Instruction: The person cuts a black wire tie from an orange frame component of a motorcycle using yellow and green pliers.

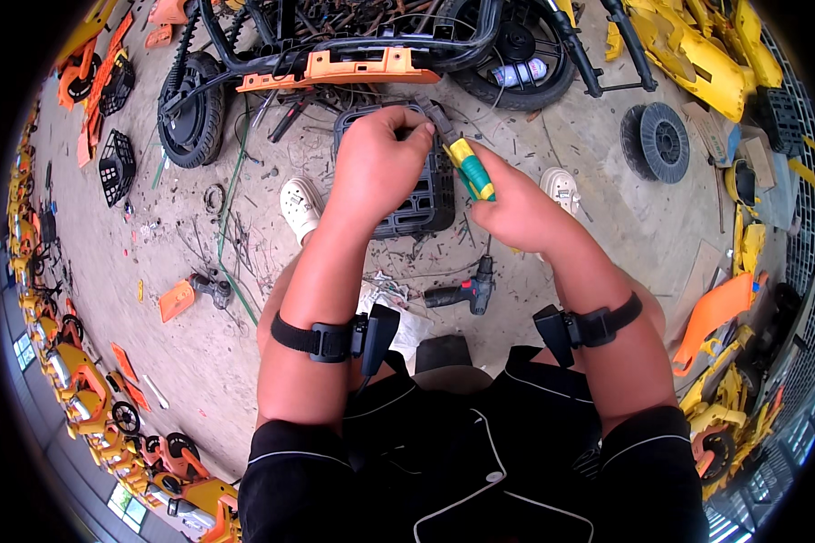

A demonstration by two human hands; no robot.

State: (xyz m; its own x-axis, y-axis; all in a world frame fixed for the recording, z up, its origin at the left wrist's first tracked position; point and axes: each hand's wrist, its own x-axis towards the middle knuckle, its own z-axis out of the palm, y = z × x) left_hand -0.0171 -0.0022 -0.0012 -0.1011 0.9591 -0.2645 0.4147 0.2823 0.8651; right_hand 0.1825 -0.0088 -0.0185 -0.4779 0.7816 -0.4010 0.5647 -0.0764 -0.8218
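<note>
My right hand [503,199] is wrapped round the yellow-and-green handles [471,169] of a metal-tipped tool, perhaps pliers, which points up and to the left. My left hand [380,163] is closed, its thumb beside the tool's metal tip [439,122]; what its fingers grip is hidden. Both are over a black plastic basket [417,213] lying on the floor between my white shoes [301,206].
A scooter frame with an orange panel [340,72] and wheels [190,113] stands ahead. A cordless drill [471,288] lies below my hands, a cable spool [661,143] at right. Yellow body panels [688,50], orange scraps, wires and scattered small parts surround me.
</note>
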